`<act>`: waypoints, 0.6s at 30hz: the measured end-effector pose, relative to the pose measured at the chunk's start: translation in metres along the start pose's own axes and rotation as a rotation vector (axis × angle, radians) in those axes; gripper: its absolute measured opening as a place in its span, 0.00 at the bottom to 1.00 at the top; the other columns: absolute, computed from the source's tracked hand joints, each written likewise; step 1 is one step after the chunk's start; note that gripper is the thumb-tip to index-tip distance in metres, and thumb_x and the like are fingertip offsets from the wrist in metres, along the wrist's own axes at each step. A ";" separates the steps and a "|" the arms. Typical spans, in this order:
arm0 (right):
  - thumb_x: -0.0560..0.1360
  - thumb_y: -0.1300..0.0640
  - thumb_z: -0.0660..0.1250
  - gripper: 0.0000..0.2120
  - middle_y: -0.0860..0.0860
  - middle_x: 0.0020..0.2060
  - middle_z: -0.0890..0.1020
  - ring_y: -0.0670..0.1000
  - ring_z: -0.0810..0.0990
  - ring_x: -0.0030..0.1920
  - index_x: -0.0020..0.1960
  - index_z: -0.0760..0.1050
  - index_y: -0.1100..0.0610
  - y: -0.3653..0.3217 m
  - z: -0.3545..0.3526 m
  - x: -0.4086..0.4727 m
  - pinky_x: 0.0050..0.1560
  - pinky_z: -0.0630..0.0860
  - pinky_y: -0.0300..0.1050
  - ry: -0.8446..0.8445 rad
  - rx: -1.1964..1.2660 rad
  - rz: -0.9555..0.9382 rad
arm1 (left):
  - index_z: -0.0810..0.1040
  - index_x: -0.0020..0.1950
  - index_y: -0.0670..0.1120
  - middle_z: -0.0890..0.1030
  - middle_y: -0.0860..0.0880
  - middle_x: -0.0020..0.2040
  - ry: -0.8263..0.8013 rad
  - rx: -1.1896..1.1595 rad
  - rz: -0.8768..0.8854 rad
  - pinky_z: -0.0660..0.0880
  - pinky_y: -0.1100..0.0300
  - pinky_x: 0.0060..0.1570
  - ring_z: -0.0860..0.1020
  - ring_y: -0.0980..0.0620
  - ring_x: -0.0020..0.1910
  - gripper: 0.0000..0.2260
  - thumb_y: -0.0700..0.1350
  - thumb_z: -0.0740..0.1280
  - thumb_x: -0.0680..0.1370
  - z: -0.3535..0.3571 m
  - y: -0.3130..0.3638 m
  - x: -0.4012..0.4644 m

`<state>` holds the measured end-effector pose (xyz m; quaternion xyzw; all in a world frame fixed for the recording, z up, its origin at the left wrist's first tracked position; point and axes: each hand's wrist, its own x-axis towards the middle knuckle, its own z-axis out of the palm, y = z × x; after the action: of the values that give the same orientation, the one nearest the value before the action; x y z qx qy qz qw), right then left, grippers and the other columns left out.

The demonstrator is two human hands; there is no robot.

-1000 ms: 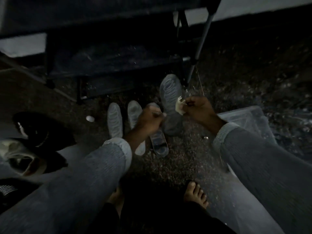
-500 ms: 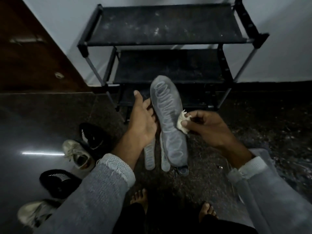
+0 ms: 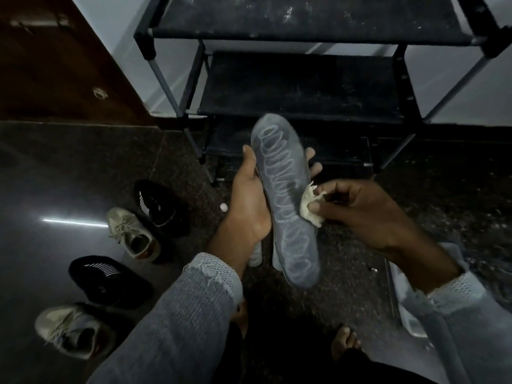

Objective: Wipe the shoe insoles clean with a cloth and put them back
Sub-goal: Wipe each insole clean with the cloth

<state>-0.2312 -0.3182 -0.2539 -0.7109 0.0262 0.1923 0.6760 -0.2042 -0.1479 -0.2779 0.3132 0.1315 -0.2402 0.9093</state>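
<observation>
A grey insole [image 3: 282,189] with a pale looping pattern stands lengthwise in mid-air, toe end pointing away from me. My left hand [image 3: 249,200] cradles it from behind and from the left, fingertips showing past its right edge. My right hand [image 3: 357,212] pinches a small cream cloth [image 3: 310,207] against the insole's right side near its middle. Parts of other insoles [image 3: 256,254] lie on the floor, mostly hidden behind my hand and the held one.
A black shoe rack [image 3: 304,87] stands against the white wall ahead. Two black shoes [image 3: 158,203] and two beige sneakers [image 3: 133,234] lie on the dark floor at left. A small white ball [image 3: 223,207] rests by them. A clear plastic lid [image 3: 401,300] sits under my right arm. My bare feet [image 3: 345,340] are below.
The view has tilted up from the floor to the rack. The insole has been lifted off the floor, and the cloth has slid a little down its right side.
</observation>
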 end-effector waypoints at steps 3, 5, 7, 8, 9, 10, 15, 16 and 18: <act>0.71 0.68 0.71 0.09 0.58 0.45 0.84 0.46 0.83 0.41 0.51 0.79 0.66 -0.003 0.000 0.000 0.39 0.78 0.34 -0.005 -0.036 0.013 | 0.67 0.72 0.42 0.70 0.41 0.72 -0.034 -0.011 0.020 0.67 0.46 0.66 0.71 0.43 0.68 0.34 0.66 0.45 0.80 -0.002 0.005 0.003; 0.71 0.67 0.71 0.08 0.56 0.43 0.85 0.46 0.83 0.40 0.50 0.80 0.64 -0.006 0.001 0.000 0.38 0.78 0.34 -0.016 -0.061 0.024 | 0.68 0.71 0.40 0.73 0.41 0.67 -0.030 -0.008 0.019 0.68 0.48 0.65 0.74 0.44 0.63 0.34 0.66 0.47 0.80 -0.003 0.006 0.002; 0.72 0.67 0.71 0.07 0.53 0.42 0.85 0.46 0.83 0.39 0.49 0.80 0.63 -0.010 0.004 -0.001 0.37 0.79 0.35 -0.034 -0.073 0.034 | 0.67 0.72 0.40 0.73 0.41 0.66 -0.029 0.007 0.018 0.68 0.50 0.66 0.75 0.45 0.60 0.35 0.66 0.47 0.79 -0.002 0.006 0.000; 0.72 0.66 0.71 0.07 0.53 0.41 0.85 0.46 0.84 0.39 0.49 0.80 0.63 -0.011 0.005 -0.001 0.37 0.79 0.35 -0.041 -0.074 0.037 | 0.66 0.73 0.40 0.71 0.40 0.68 -0.028 0.012 0.020 0.67 0.50 0.66 0.75 0.45 0.60 0.36 0.67 0.47 0.79 -0.001 0.006 -0.001; 0.72 0.66 0.70 0.07 0.53 0.41 0.85 0.46 0.83 0.39 0.50 0.80 0.64 -0.013 0.007 -0.001 0.36 0.79 0.35 -0.044 -0.078 0.038 | 0.65 0.73 0.40 0.69 0.39 0.71 -0.026 0.012 0.021 0.66 0.50 0.67 0.74 0.46 0.61 0.36 0.67 0.48 0.79 0.000 0.007 -0.003; 0.72 0.67 0.70 0.07 0.53 0.42 0.84 0.46 0.83 0.38 0.50 0.80 0.64 -0.014 0.008 -0.001 0.36 0.79 0.35 -0.045 -0.085 0.038 | 0.65 0.74 0.40 0.67 0.38 0.72 -0.022 0.008 0.022 0.66 0.50 0.67 0.74 0.46 0.61 0.36 0.67 0.48 0.79 0.000 0.007 -0.004; 0.73 0.65 0.71 0.05 0.57 0.43 0.84 0.49 0.83 0.39 0.49 0.80 0.62 -0.020 0.003 -0.002 0.36 0.81 0.38 0.043 -0.162 0.017 | 0.73 0.68 0.40 0.73 0.40 0.68 0.010 -0.022 0.022 0.69 0.48 0.66 0.75 0.43 0.63 0.34 0.66 0.51 0.78 0.000 0.010 -0.013; 0.73 0.65 0.70 0.05 0.56 0.42 0.84 0.48 0.83 0.38 0.48 0.80 0.61 -0.023 0.002 -0.001 0.36 0.81 0.38 0.089 -0.157 0.001 | 0.75 0.66 0.40 0.75 0.40 0.66 0.013 -0.016 0.028 0.71 0.49 0.64 0.77 0.43 0.61 0.34 0.66 0.51 0.78 0.001 0.010 -0.015; 0.73 0.65 0.70 0.05 0.54 0.40 0.84 0.46 0.83 0.36 0.49 0.80 0.61 -0.028 0.002 0.000 0.34 0.80 0.36 0.203 -0.116 -0.049 | 0.77 0.64 0.41 0.78 0.42 0.62 0.026 0.019 0.045 0.74 0.51 0.60 0.78 0.46 0.56 0.32 0.66 0.52 0.79 0.000 0.010 -0.018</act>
<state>-0.2232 -0.3139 -0.2269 -0.7650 0.0658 0.1041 0.6321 -0.2141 -0.1350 -0.2657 0.3279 0.1340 -0.2171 0.9096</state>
